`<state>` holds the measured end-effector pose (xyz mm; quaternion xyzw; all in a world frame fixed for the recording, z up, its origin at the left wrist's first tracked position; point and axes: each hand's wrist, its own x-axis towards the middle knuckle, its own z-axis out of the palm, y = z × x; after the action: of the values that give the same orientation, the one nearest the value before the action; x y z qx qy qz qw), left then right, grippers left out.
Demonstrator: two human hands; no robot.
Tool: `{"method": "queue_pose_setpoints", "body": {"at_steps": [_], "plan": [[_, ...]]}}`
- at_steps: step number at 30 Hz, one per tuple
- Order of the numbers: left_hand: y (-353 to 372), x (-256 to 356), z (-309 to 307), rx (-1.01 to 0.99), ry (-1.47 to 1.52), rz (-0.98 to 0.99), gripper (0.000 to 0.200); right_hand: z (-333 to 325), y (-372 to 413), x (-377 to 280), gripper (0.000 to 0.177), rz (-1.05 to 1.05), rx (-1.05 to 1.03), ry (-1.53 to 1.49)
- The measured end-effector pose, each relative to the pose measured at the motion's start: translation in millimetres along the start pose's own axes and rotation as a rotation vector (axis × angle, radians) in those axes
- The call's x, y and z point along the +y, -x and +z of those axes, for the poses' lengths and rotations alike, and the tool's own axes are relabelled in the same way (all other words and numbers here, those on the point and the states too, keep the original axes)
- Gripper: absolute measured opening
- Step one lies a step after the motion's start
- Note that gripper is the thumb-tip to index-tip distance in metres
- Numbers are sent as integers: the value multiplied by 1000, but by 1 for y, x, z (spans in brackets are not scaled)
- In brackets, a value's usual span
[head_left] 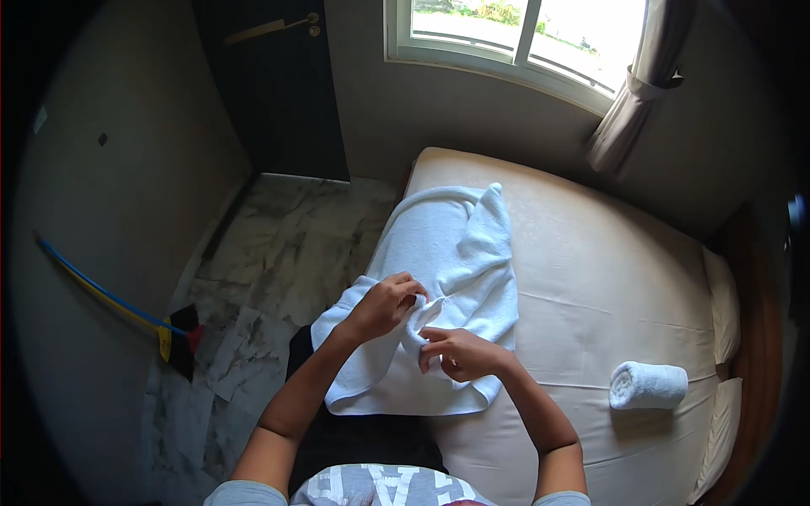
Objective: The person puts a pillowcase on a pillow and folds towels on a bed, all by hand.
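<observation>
A large white towel (439, 232) lies loosely spread and creased on the near side of the bed, its front edge hanging close to my lap. My left hand (386, 305) pinches a raised fold near the middle of the towel. Just right of it and lower, my right hand (460, 352) has its fingers curled at the same fold, thumb and forefinger on the cloth. Between the two hands, the fold curves up into a small loop.
A rolled white towel (648, 385) rests on the bed (574, 337) at the right, near the pillows (720, 438) and wooden headboard (764, 304). Brooms (126, 299) lean on the left wall above the marble-look floor (278, 244). Behind are a dark door (278, 93) and a window (515, 61).
</observation>
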<state>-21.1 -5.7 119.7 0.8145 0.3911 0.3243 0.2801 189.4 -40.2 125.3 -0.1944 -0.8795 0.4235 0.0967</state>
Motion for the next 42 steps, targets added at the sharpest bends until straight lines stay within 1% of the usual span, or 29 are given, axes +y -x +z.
{"method": "queue_pose_setpoints", "body": {"at_steps": [1,3,4,5,6,8,9,10,12,13,14,15,17,18,20,21,24,25,26,28,30,34,36,37,38,40,41,42], "plan": [[3,1,3,19,35,-25,23,1,5,7,31,29,37,-64],[6,4,3,41,88,-74,17,8,8,21,24,-135,179,-259],[7,1,6,51,169,-88,16,12,9,30,21,-219,252,-353],[7,-4,9,62,249,-100,15,29,9,38,14,-85,329,-804],[5,-7,11,76,329,-108,15,37,3,37,29,5,473,-1022],[6,-7,13,31,343,-142,13,33,2,43,40,332,565,-1433],[9,-11,18,13,370,-168,13,39,-6,44,43,348,664,-1427],[10,-12,22,-4,396,-192,13,45,-10,47,40,358,632,-1441],[14,-12,25,34,438,-231,12,66,-20,53,39,318,648,-1337],[16,-14,26,52,448,-255,13,73,-22,55,37,277,667,-1396],[18,-15,25,69,458,-282,13,76,-23,57,35,283,695,-1383],[21,-15,24,60,448,-272,19,77,-25,52,33,292,725,-1370],[25,-16,22,49,374,-225,24,75,-26,51,27,310,794,-1286],[27,-16,21,45,335,-200,27,70,-24,50,26,334,873,-1234],[27,-11,16,28,264,-167,29,58,-18,49,25,298,1048,-1134],[26,-6,13,17,229,-149,30,47,-18,35,20,216,1110,-1072],[17,19,5,42,181,-175,32,43,-26,26,14,170,1130,-705],[16,21,5,52,140,-158,30,38,-30,14,10,208,1070,-613],[15,22,5,65,99,-141,29,39,-33,16,6,184,1067,-574],[13,20,5,69,46,-105,27,38,-34,20,5,165,1064,-504],[15,12,3,51,20,-74,24,36,-35,16,8,168,1045,-498],[16,16,-2,139,-167,-46,16,38,-40,11,13,177,1080,-487],[8,18,-3,225,-223,-11,13,38,-44,-2,14,179,1285,-87],[1,16,-6,295,-194,-7,10,39,-46,-10,15,173,1379,117],[-7,15,-13,375,-213,21,10,43,-45,-16,20,133,1328,247],[-26,20,-37,460,-301,59,10,56,-51,-19,18,49,1106,432],[-35,24,-52,494,-253,35,11,65,-54,-18,18,74,957,483],[-47,24,-67,529,-205,12,12,79,-56,-10,26,194,861,592]]}}
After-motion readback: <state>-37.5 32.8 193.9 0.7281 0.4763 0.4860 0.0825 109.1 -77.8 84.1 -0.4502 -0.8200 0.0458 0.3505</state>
